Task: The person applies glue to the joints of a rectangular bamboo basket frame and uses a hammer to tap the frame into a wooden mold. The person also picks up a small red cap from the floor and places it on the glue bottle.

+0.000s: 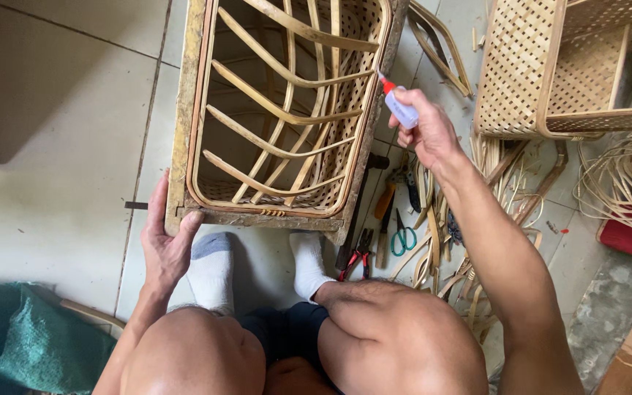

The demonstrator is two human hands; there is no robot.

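A woven bamboo basket in a worn wooden frame (184, 110) stands on the tiled floor in front of me, with curved bamboo strips (279, 110) bent across its opening. My left hand (164, 241) grips the frame's near left corner. My right hand (426, 132) holds a small glue bottle (399, 107) with a red nozzle, tip pointing at the frame's right edge. My feet in white socks (213, 267) rest against the frame's near side.
Another woven basket (521, 73) stands at the upper right. Scissors (404, 238), red pliers (360, 252), knives and loose bamboo strips (440, 241) lie right of the frame. A rattan coil (623, 175), a red container (627, 238) and a green cloth (31, 340) are nearby.
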